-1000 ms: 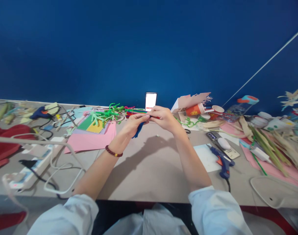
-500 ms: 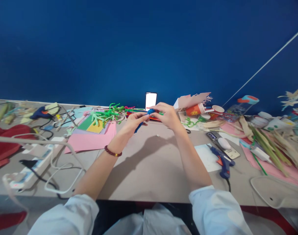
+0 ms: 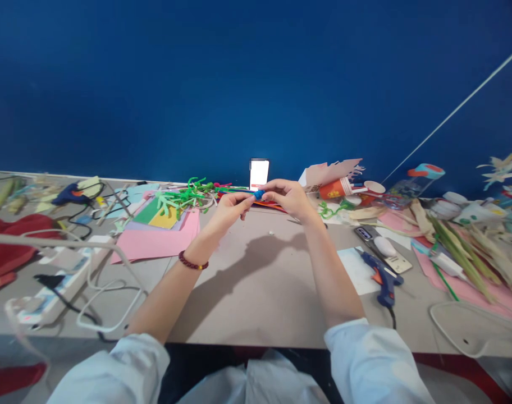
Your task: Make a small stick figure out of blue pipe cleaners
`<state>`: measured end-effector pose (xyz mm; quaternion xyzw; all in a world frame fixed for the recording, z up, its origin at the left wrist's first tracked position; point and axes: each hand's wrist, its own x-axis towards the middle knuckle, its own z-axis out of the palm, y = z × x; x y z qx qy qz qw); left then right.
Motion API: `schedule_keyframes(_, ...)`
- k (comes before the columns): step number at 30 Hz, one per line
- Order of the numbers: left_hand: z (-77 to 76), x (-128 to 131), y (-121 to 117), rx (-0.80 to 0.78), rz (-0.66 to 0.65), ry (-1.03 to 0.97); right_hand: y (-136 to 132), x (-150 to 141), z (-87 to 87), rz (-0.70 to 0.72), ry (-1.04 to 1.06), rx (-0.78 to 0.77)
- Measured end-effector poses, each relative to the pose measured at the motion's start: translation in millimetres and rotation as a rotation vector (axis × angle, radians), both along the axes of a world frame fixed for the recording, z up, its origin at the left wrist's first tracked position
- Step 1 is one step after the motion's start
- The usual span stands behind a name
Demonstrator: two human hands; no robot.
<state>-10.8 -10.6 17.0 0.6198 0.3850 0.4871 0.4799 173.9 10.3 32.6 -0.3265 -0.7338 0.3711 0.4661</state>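
A blue pipe cleaner (image 3: 259, 194), bunched into a small fuzzy coil, is pinched between both hands above the table. My left hand (image 3: 234, 209) closes thumb and fingers on its left end. From the right, the fingertips of my right hand (image 3: 284, 196) are shut on the coil too. Just behind the hands, a phone with a bright screen (image 3: 259, 173) leans against the blue wall. Red and orange pieces (image 3: 275, 205) lie under the right hand, partly hidden by it.
Green pipe cleaners (image 3: 188, 193) lie over coloured sheets and pink paper (image 3: 155, 241) on the left. A power strip (image 3: 68, 286) with cables is nearer. On the right are a glue gun (image 3: 382, 278), a phone with a white mouse (image 3: 384, 247), paper cups (image 3: 336, 188) and dried husks (image 3: 462, 252).
The blue coil has come into view between the fingertips. A blue length that hung below my left hand is no longer visible. My right hand has turned and shifted slightly right.
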Motion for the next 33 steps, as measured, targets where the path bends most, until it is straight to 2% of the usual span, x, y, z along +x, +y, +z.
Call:
schedule_keyframes(5,-2.1,1,1,0.027,0.058,0.060,3,-1,-4.8,0.005,-0.005,-0.040)
schedule_keyframes(9,-3.0,2,1,0.029,0.090,0.090,1,-2,-2.6,-0.003,-0.064,0.038)
schedule_keyframes(13,-2.0,2,0,0.024,0.060,0.059,-1,-2,1.5,-0.019,-0.135,0.112)
schedule_keyframes(18,1.3,-1,0,0.019,-0.025,0.025,0,-2,0.8,-0.015,-0.101,0.110)
schedule_keyframes(27,-4.5,-6,5,0.163,0.038,0.161,-2,-4,0.4,-0.019,-0.090,0.108)
schedule_keyframes(33,-9.3,-6,9,0.170,0.030,0.163,-4,-4,1.7,-0.036,-0.164,0.169)
